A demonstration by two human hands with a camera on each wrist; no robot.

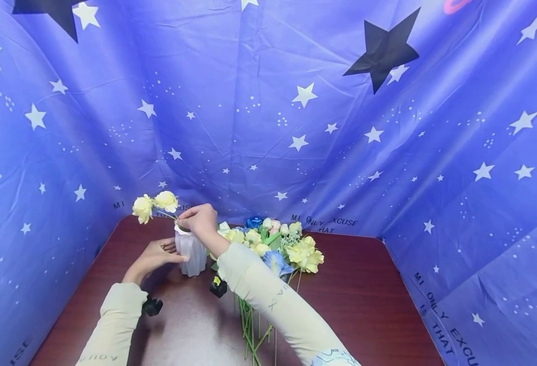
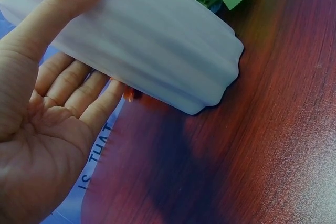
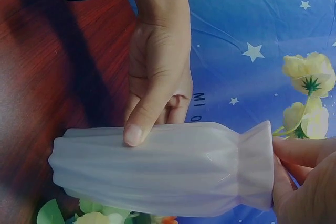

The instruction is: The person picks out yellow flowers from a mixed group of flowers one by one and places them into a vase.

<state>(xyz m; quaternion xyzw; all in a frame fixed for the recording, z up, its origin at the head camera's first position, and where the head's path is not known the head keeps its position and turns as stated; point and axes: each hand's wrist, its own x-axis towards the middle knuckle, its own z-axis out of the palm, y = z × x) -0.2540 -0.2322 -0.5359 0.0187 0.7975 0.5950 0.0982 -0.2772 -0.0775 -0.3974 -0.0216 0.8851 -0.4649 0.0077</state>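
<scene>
A white fluted vase (image 1: pixel 191 254) stands upright on the table. My left hand (image 1: pixel 156 256) holds it at the side, the thumb on the near face and the fingers behind, as the left wrist view shows. At the vase's mouth, my right hand (image 1: pixel 200 221) pinches the stem of a yellow flower spray. Its two yellow blooms (image 1: pixel 155 205) lean out left over the rim, seen also as yellow flowers (image 3: pixel 310 95) in the right wrist view. The right fingertips partly hide the stem, and how deep it sits inside the vase cannot be seen.
A pile of artificial flowers (image 1: pixel 307 254) in yellow, blue and pink lies right of the vase, its green stems (image 1: pixel 250 330) pointing to the near edge. The right forearm crosses above it. Purple star-patterned cloth (image 1: pixel 259 127) surrounds the dark red table (image 1: pixel 364 305).
</scene>
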